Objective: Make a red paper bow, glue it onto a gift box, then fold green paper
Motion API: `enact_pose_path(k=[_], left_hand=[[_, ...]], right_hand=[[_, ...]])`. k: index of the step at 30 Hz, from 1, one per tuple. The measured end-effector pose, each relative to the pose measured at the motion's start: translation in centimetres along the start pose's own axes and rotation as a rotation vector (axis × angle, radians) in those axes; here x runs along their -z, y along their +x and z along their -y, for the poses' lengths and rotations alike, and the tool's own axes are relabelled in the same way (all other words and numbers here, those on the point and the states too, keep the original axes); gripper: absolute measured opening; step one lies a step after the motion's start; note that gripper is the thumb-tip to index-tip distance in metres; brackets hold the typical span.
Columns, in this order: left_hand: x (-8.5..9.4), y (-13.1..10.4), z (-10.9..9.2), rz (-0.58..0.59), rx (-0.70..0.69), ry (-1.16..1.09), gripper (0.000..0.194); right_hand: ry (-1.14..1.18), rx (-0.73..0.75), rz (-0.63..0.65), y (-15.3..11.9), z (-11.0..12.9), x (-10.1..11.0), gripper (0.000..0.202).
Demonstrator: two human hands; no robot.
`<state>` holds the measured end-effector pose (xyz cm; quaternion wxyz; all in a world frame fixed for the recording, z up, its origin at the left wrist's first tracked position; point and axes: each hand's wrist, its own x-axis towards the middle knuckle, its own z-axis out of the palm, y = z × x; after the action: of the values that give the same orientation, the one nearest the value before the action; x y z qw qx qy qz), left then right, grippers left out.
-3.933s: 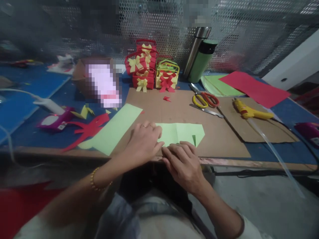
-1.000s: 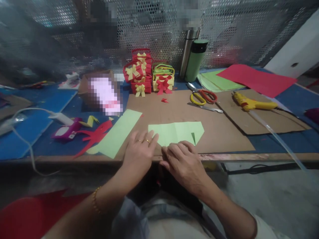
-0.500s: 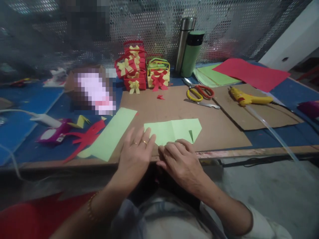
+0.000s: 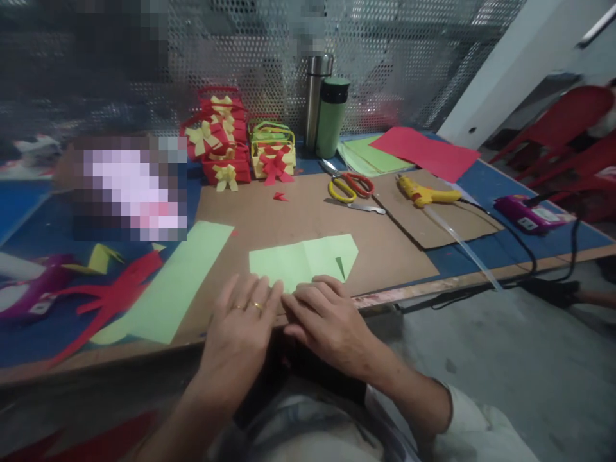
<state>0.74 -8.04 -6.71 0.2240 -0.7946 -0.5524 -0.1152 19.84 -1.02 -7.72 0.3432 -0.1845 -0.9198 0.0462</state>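
A pale green sheet of paper [image 4: 301,256] with a crease across its middle and a small slit near its right end lies on brown cardboard. My left hand [image 4: 243,321], with two rings, rests at its near left edge; the fingers lie flat and side by side, the thumb hidden. Close beside it, my right hand [image 4: 332,327] has its fingers curled over the near edge of the paper, with the thumb tucked below. The hands cover that near edge. Left of them, a longer pale green strip [image 4: 187,282] lies slanted.
Scissors [image 4: 349,186] and a metal blade [image 4: 368,209] lie beyond the paper. A yellow glue gun [image 4: 428,192] rests on cardboard at right. Small paper baskets [image 4: 224,144] with bows and two flasks [image 4: 332,119] stand behind. Red paper scraps [image 4: 115,292] lie left.
The view has turned to the right, so the table things appear shifted left. Both hands stay at the near edge of the green paper; their pose has barely changed.
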Motion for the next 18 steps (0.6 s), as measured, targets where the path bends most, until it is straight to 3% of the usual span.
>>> enact_pose_path(k=[3,5,10,18], left_hand=[[-0.1,0.1,0.0,-0.035,0.008,0.028,0.044],[-0.2,0.2,-0.1,-0.045,0.015,0.036,0.045],[0.2,0.4,0.0,0.018,0.026,0.007,0.051],[0.5,0.8,0.1,0.051,0.009,0.016,0.05]], right_hand=[[0.059,0.002,-0.102,-1.5,-1.7,1.4,0.027],[-0.05,-0.086,-0.168,-2.5,-3.1,2.3,0.032],[-0.192,-0.116,0.003,-3.5,-5.5,3.1,0.045],[-0.181,-0.126,0.075,-3.5,-5.2,3.3,0.055]])
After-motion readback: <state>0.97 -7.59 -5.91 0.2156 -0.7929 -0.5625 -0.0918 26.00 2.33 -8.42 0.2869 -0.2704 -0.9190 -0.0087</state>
